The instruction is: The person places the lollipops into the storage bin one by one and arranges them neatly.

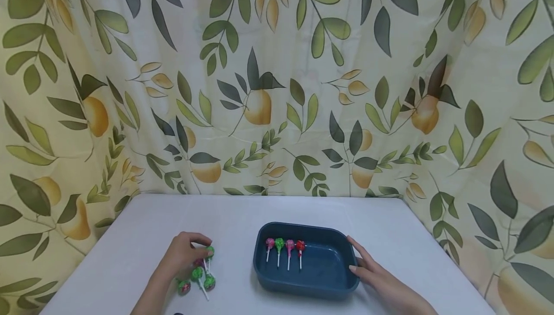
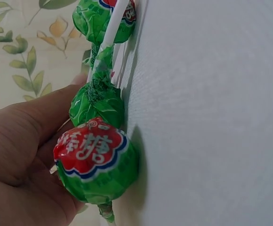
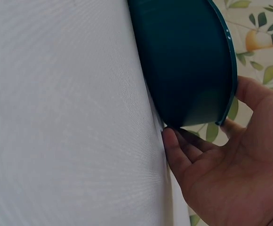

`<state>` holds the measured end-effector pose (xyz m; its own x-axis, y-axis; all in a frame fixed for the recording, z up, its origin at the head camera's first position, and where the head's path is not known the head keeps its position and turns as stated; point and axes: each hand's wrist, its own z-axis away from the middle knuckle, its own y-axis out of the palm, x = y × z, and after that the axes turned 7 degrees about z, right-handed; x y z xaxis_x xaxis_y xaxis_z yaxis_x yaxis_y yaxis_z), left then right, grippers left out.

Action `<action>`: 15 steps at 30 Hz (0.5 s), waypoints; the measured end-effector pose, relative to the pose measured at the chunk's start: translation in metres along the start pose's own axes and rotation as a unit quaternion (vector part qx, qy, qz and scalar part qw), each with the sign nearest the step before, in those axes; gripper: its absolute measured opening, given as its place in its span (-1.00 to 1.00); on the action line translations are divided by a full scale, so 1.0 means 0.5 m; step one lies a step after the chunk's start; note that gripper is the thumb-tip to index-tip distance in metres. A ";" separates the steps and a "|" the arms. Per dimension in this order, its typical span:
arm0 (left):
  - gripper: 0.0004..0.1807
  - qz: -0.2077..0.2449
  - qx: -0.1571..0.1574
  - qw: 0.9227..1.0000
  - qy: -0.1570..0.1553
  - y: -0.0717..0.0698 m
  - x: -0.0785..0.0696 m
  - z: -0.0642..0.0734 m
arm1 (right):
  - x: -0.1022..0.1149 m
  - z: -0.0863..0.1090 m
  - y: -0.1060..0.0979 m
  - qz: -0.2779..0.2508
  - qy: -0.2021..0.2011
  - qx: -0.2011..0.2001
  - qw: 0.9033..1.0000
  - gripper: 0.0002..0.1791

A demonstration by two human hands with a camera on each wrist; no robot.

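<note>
My left hand point(image 1: 183, 252) is at a small pile of wrapped lollipops on the left of the table, its thumb and forefinger pinching a green lollipop point(image 1: 210, 250). More green lollipops point(image 1: 197, 273) lie by the palm with white sticks pointing various ways. Close up in the left wrist view, a green-and-red wrapper point(image 2: 96, 160) partly covers the fingers. On the right, my right hand point(image 1: 374, 274) holds the end of a dark blue tray point(image 1: 303, 283), thumb and fingers at its rim and outer wall. Inside stand out a red lollipop point(image 1: 300, 245) and pink and green ones, lined up side by side.
A white cloth covers the table point(image 1: 195, 214). Behind and beside it hangs a curtain point(image 1: 277, 113) printed with leaves and fruit. The tray's right half shows bare floor. A small dark object point(image 1: 178, 313) is cut off at the bottom edge.
</note>
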<state>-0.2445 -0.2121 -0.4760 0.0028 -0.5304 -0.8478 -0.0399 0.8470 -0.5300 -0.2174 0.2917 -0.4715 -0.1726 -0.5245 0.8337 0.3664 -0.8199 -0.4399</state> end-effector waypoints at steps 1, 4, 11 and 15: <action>-0.73 0.002 0.000 1.000 0.000 0.001 0.002 0.000 | 0.000 0.000 0.000 -0.002 -0.002 0.001 1.000 -0.13; -0.74 0.008 -0.003 1.000 -0.006 0.003 0.008 0.000 | -0.002 0.000 -0.001 0.000 -0.010 0.005 1.000 -0.15; -0.77 0.014 -0.002 1.000 -0.009 0.003 0.016 0.001 | -0.009 -0.004 -0.001 -0.011 -0.021 0.008 1.000 -0.17; -0.76 0.017 -0.001 1.000 -0.010 0.001 0.016 0.003 | -0.009 -0.005 0.000 -0.009 -0.015 0.002 1.000 -0.17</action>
<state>-0.2433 -0.2157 -0.4830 0.0219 -0.5009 -0.8652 -0.0431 0.8641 -0.5014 -0.2186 0.2933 -0.4760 -0.1520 -0.5028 0.8509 0.3676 -0.8279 -0.4235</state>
